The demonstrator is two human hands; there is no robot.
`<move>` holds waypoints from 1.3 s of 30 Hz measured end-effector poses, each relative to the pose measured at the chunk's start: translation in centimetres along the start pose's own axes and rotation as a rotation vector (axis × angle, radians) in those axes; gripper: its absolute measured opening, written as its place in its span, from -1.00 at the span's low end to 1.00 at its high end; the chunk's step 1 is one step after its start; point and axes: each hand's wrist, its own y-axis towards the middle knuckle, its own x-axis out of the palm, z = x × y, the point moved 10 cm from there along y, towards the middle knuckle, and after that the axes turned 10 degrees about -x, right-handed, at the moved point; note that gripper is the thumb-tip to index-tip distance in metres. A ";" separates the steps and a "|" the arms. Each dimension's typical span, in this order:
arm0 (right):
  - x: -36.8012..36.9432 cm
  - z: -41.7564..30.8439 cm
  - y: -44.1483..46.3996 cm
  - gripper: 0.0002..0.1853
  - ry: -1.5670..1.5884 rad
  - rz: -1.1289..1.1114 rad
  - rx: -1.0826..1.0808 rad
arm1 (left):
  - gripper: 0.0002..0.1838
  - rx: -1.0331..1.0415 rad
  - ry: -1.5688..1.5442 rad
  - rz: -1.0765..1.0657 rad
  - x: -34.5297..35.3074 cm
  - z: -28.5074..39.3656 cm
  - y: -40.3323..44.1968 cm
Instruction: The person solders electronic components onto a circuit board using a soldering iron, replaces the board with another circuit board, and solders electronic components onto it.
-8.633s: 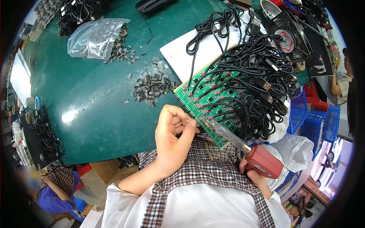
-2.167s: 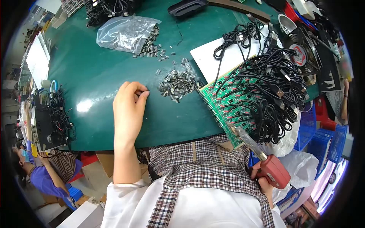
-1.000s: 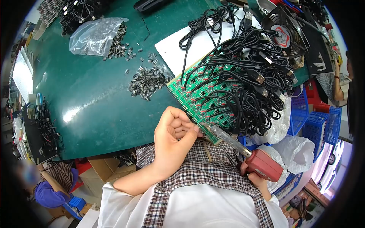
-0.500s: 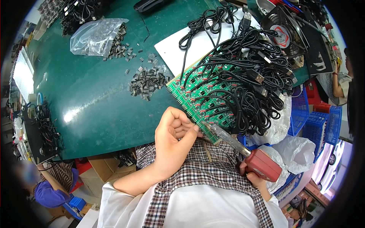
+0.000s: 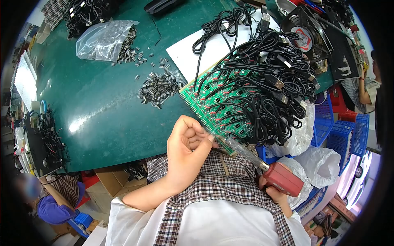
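Observation:
A soldering iron [image 5: 283, 179] with a boxy red handle and a long metal shaft is gripped by my right hand [image 5: 276, 193]. Its tip meets the near edge of the green circuit board panel [image 5: 213, 107], close to my left fingertips. My left hand [image 5: 188, 149] is closed, thumb and forefinger pinched at that same edge; whatever lies between them is too small to make out. Many black USB cables [image 5: 262, 94] lie coiled over the panel, their ends joined to it. Left of the panel is a heap of small black pin connectors [image 5: 159, 89].
A clear plastic bag [image 5: 100, 41] spills more connectors on the green table [image 5: 102, 106]. A white sheet [image 5: 186, 53] lies behind the panel. The fan [image 5: 305, 39] stands back right. Blue crates [image 5: 340, 135] are at right; other people sit at both sides.
The soldering iron's tip has shifted slightly left, closer to my left fingertips. My left hand has stayed practically still.

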 end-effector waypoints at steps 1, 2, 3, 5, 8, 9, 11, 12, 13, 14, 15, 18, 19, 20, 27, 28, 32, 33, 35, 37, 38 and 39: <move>0.0 0.2 -0.2 -0.32 0.016 -0.007 0.011 | -0.79 -0.002 0.007 -0.002 0.0 0.0 0.0; 0.1 0.0 -0.2 -0.32 0.016 -0.007 0.010 | -0.79 -0.001 0.007 -0.002 0.0 0.0 0.0; -0.1 0.2 -0.3 -0.30 0.084 0.033 0.061 | -0.79 -0.003 0.001 -0.003 0.0 0.0 0.0; 0.0 0.4 -0.2 -0.28 0.152 0.073 0.111 | -0.79 -0.004 -0.006 -0.004 0.0 0.0 0.0; 0.5 0.3 0.2 -0.25 0.382 0.067 0.083 | -0.79 0.006 -0.002 -0.001 0.0 0.0 0.0; 0.0 0.4 -0.1 -0.26 0.225 0.053 0.040 | -0.79 0.007 -0.002 -0.002 0.0 0.0 0.0; -0.4 0.2 0.0 -0.27 0.068 0.040 -0.004 | -0.79 0.009 -0.002 -0.002 0.0 0.0 0.0; -0.1 -0.2 0.6 -0.29 0.015 0.011 -0.031 | -0.79 0.006 0.001 -0.004 0.0 0.0 0.0; 0.2 -0.6 0.9 -0.31 -0.038 -0.017 -0.058 | -0.80 0.003 0.004 -0.005 0.0 0.0 0.0; 0.3 -0.7 1.0 -0.31 -0.038 -0.018 -0.059 | -0.80 0.005 0.003 -0.004 0.0 0.0 0.0; 0.2 -0.8 1.0 -0.32 -0.060 0.004 -0.043 | -0.80 0.006 -0.002 -0.003 0.0 0.0 0.0; 0.3 -1.0 1.2 -0.33 -0.057 0.043 -0.012 | -0.80 0.008 -0.004 0.000 0.0 0.0 0.1; 0.2 -1.0 1.1 -0.33 -0.030 0.061 0.005 | -0.80 0.009 0.000 0.002 0.0 0.0 0.1; 0.1 -1.0 1.0 -0.33 -0.031 0.061 0.003 | -0.80 0.010 0.000 0.001 -0.1 0.0 0.0; -0.2 0.0 -0.2 -0.36 -0.148 -0.010 0.024 | -0.80 0.021 0.014 0.003 0.1 0.2 0.0; -0.2 -0.1 0.1 -0.37 -0.070 0.027 0.036 | -0.80 0.034 0.038 0.013 -0.1 0.4 -0.1; 1.2 -1.1 2.0 -0.29 0.294 0.081 0.143 | -0.81 0.177 0.422 0.281 -4.9 3.6 -0.1; 1.5 -1.2 2.2 -0.29 0.302 0.081 0.141 | -0.82 0.239 0.574 0.431 -6.2 5.4 -0.4; 1.5 -1.4 2.3 -0.26 0.397 0.162 0.165 | -0.79 0.394 0.908 0.581 -7.8 7.7 -0.7; 1.5 -1.6 2.4 -0.27 0.423 0.180 0.165 | -0.78 0.423 0.998 0.589 -7.6 8.3 -0.3; 1.6 -1.7 2.5 -0.28 0.432 0.170 0.162 | -0.77 0.453 1.087 0.591 -7.1 8.6 -0.3; 1.7 -1.8 2.5 -0.29 0.441 0.161 0.158 | -0.77 0.456 1.086 0.590 -6.9 8.7 -0.3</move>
